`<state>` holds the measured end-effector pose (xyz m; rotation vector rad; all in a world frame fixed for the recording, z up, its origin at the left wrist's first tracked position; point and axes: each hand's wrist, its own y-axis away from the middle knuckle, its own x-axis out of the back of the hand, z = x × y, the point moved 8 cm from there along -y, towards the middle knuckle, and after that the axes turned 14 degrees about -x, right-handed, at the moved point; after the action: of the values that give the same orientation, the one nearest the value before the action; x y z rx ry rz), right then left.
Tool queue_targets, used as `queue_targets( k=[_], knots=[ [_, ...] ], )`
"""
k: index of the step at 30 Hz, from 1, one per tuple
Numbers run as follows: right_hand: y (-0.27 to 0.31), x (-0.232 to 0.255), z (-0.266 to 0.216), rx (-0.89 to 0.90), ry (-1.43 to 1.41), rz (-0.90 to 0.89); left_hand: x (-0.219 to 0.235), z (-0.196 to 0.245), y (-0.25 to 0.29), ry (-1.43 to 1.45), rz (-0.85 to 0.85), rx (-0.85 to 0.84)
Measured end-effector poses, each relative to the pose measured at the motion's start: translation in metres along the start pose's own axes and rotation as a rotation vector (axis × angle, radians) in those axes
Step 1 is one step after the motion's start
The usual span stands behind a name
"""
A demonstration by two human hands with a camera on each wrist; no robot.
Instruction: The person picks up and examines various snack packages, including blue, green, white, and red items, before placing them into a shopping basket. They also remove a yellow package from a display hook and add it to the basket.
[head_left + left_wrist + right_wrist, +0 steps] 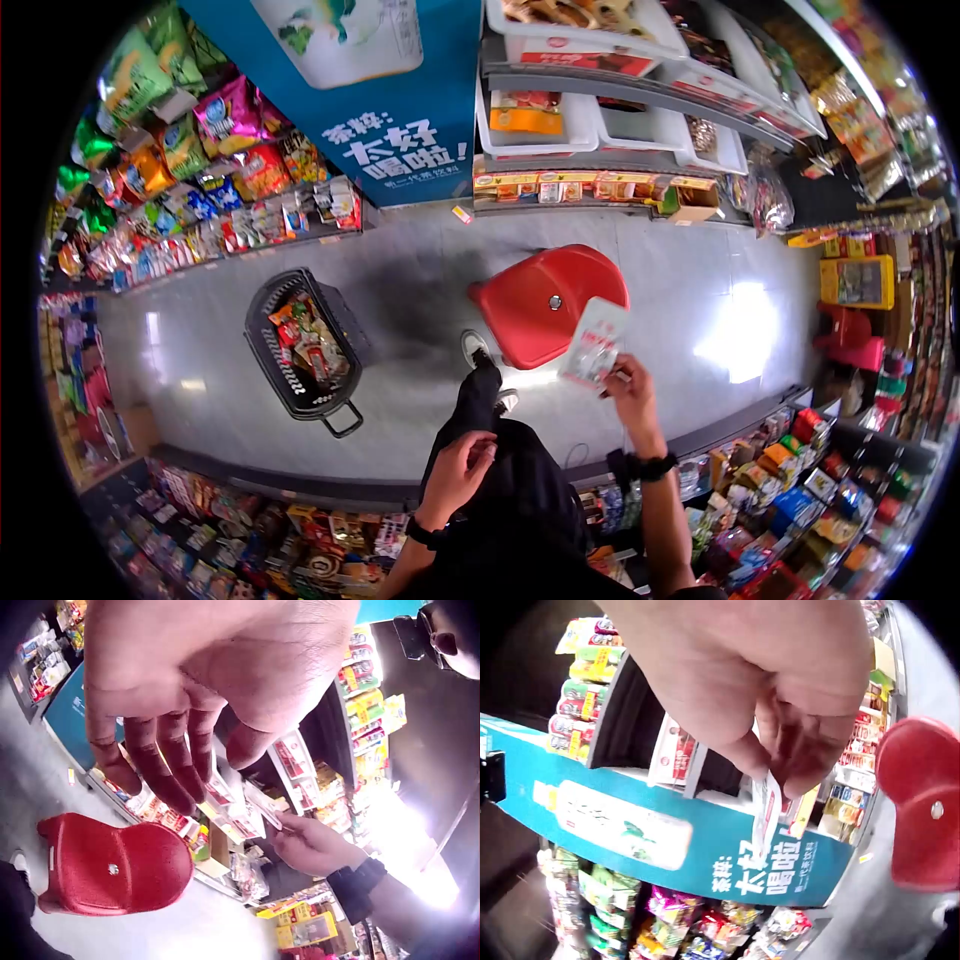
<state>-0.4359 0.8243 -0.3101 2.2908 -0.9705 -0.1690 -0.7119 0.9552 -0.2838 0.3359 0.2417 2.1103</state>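
Observation:
My right hand (pixel 632 392) pinches a pale, flat packet (pixel 597 340) by its lower corner between thumb and fingers, up in the air over the edge of a red stool (pixel 545 295). In the right wrist view the packet (pixel 766 817) hangs nearly edge-on below the fingertips (pixel 751 756). Over the lap, my left hand (pixel 458 478) holds nothing. The left wrist view shows its fingers (pixel 166 761) hanging loosely bent, apart from any object. Beyond them the right hand (pixel 313 844) with the packet (pixel 262 806) shows again.
On the floor to the left stands a black shopping basket (pixel 312 408) with several snack packs inside. Snack shelves (pixel 235 245) line the left, and white bins (pixel 545 135) stand on shelving ahead. A blue display panel (pixel 400 120) lies between them. More packed shelves (pixel 300 530) run close along the near side.

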Motion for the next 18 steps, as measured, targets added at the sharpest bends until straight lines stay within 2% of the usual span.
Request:
queue_targets(
  k=[3, 5, 7, 11, 14, 17, 18],
  knots=[
    [-0.102, 0.051, -0.006, 0.018, 0.208, 0.101, 0.014, -0.038, -0.019, -0.018, 0.068, 0.069],
    [-0.172, 0.077, -0.008, -0.048, 0.306, 0.186, 0.031, -0.07, -0.021, 0.066, 0.27, 0.072],
    [-0.242, 0.097, -0.006, -0.061, 0.361, 0.176, 0.043, -0.103, -0.016, 0.037, 0.324, 0.15],
    [-0.358, 0.104, 0.0, -0.153, 0.534, 0.206, 0.049, -0.181, 0.013, 0.068, 0.399, 0.336],
    [-0.428, 0.093, 0.015, -0.212, 0.68, 0.185, 0.044, -0.217, 0.022, 0.176, 0.461, 0.464],
    [-0.494, 0.081, 0.041, -0.225, 0.718, 0.112, 0.042, -0.224, -0.014, -0.083, 0.302, 0.437],
    [-0.511, 0.075, 0.046, -0.245, 0.748, 0.094, 0.038, -0.234, -0.028, -0.046, 0.309, 0.419]
  ],
)
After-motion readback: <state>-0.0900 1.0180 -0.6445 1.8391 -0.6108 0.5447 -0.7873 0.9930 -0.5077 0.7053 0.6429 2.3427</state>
